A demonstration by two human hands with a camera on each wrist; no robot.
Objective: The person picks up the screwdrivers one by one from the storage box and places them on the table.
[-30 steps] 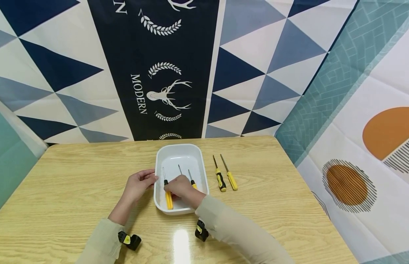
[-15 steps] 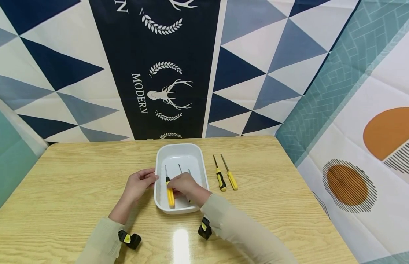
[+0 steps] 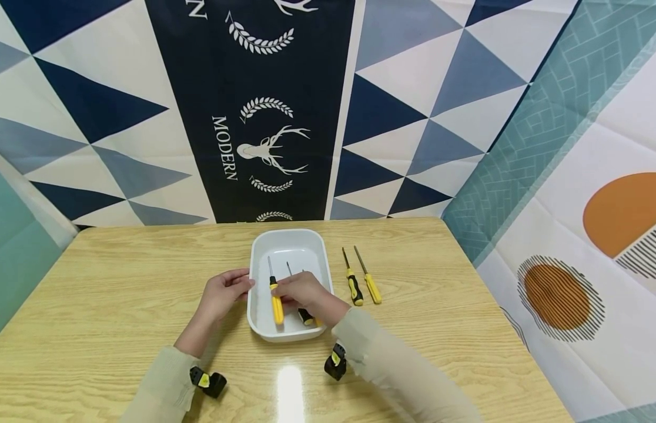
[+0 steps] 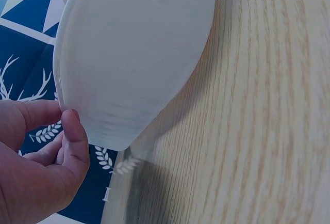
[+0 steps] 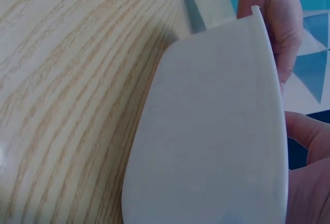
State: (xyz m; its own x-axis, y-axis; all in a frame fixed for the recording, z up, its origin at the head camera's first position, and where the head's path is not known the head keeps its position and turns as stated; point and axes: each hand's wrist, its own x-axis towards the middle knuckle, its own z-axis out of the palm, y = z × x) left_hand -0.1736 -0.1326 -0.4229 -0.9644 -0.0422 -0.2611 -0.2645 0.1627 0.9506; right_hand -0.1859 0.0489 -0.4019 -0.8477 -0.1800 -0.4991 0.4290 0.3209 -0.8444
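Observation:
A white plastic tray (image 3: 263, 244) lies on the wooden table. My left hand (image 3: 224, 294) pinches its left rim; the left wrist view shows the thumb (image 4: 76, 136) on the outer wall. Over the tray, my right hand (image 3: 312, 291) holds a screwdriver with a yellow handle (image 3: 277, 308) and black collar, its shaft pointing away from me. Under that hand, a black-and-yellow screwdriver (image 3: 305, 317) and another yellow-handled one (image 3: 318, 322) lie partly hidden in the tray. In the right wrist view the tray wall (image 5: 211, 121) hides what the right hand (image 5: 314, 182) holds.
Right of the tray, two screwdrivers lie side by side on the table: a black-and-yellow one (image 3: 354, 288) and a plain yellow-handled one (image 3: 372, 289). Patterned cloth (image 3: 272, 164) hangs behind the table's back edge.
My right hand has moved right and slightly away from me with the yellow screwdriver, uncovering the handles of others in the tray. The left hand stays at the rim.

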